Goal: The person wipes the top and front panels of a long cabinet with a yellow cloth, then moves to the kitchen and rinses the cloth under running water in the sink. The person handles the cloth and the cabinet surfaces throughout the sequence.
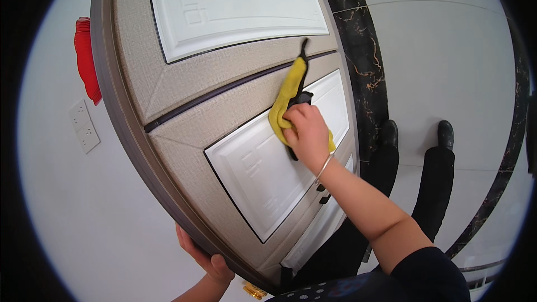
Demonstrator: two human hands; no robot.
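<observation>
My right hand (pixel 308 134) grips a yellow cloth with a dark underside (pixel 282 111) against the front of a beige cabinet (pixel 226 79) with white raised panels. The cloth hangs over a dark handle on the lower white panel (pixel 260 176), and its far end reaches the dark strip between two door fronts. A thin metal bangle (pixel 324 168) is on my right wrist. At the bottom left, my left hand (pixel 207 258) rests against the cabinet's brown edge, its fingers partly hidden behind it; it holds no loose thing that I can see.
Left of the cabinet, a white wall carries double power sockets (pixel 84 126); a red object (pixel 87 61) shows behind the cabinet's edge. A gold object (pixel 254 290) is near my left hand. My black shoes stand on pale floor tiles (pixel 440 71) beside a black marble border (pixel 363 58).
</observation>
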